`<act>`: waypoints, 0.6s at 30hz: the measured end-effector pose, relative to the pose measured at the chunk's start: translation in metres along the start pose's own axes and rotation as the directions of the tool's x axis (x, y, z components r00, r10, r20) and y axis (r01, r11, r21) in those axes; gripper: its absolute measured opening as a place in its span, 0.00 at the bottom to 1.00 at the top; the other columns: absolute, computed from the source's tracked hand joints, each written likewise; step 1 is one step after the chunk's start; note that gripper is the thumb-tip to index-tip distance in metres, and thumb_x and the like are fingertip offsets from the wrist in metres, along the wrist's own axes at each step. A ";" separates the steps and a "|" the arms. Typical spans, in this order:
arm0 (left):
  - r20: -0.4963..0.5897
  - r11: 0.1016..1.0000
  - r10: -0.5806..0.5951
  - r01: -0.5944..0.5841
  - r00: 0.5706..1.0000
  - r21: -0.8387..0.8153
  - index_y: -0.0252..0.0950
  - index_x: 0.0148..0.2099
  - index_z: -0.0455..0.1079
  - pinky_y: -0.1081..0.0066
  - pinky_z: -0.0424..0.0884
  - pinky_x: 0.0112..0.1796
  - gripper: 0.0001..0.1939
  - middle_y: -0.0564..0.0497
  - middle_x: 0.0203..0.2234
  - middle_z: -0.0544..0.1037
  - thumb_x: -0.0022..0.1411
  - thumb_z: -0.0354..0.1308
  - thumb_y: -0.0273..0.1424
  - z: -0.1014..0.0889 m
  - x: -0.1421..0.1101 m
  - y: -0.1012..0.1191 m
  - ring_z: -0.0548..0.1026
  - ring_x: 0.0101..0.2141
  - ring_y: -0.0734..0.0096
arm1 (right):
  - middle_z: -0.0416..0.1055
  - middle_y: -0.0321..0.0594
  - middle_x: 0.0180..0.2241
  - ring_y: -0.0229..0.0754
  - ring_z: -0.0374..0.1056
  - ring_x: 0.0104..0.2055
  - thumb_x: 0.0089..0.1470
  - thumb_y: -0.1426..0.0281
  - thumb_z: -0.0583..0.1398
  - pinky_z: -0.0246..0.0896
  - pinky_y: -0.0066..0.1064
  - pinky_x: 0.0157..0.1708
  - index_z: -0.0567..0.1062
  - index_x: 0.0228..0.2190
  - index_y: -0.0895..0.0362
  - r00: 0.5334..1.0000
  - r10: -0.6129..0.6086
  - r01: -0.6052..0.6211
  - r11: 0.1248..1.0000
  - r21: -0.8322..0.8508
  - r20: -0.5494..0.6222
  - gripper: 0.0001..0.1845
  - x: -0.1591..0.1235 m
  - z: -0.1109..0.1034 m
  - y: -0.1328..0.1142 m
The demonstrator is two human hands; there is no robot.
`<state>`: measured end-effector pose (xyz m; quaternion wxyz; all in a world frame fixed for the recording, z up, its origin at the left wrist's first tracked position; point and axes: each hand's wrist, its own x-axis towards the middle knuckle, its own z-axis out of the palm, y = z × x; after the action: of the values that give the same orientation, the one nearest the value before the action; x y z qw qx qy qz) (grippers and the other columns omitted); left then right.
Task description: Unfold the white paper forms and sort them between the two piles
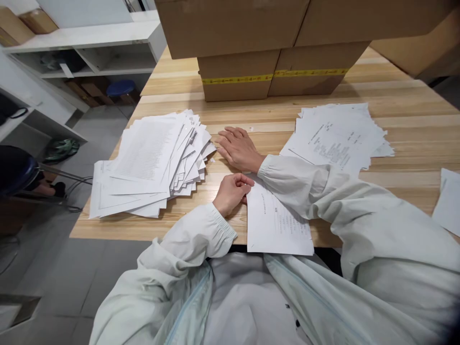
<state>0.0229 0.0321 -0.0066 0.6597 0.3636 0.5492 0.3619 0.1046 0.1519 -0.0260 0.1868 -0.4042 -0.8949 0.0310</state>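
Observation:
My left hand (232,190) is curled, its fingertips pinching the top left corner of a printed sheet (278,225) that lies at the near edge of the wooden table (402,120). My right hand (239,147) lies flat on the wood with its fingers stretched out, just right of a large fanned pile of printed papers (151,163). It holds nothing. My right forearm crosses over the sheet's upper part. A second, smaller pile of papers (338,136) lies to the right of my right arm.
Stacked cardboard boxes (251,72) with yellow tape stand at the table's far side. Another white sheet (449,201) lies at the right edge. White shelving (89,52) and a blue stool (120,87) stand left, over a grey floor.

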 end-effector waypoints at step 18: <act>-0.135 0.897 0.433 -0.441 0.891 -0.039 0.35 0.28 0.76 0.76 0.63 0.27 0.02 0.53 0.23 0.76 0.48 0.65 0.28 -0.032 -0.049 -0.047 0.69 0.25 0.77 | 0.73 0.50 0.59 0.49 0.77 0.51 0.55 0.47 0.64 0.74 0.43 0.47 0.50 0.70 0.44 0.546 0.817 -0.345 0.017 0.939 0.186 0.49 -0.266 -0.052 -0.084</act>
<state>-0.0116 -0.0302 -0.0300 0.5382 0.4319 0.4805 0.5411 0.2243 -0.1046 -0.0426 0.5286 -0.5596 -0.3797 0.5130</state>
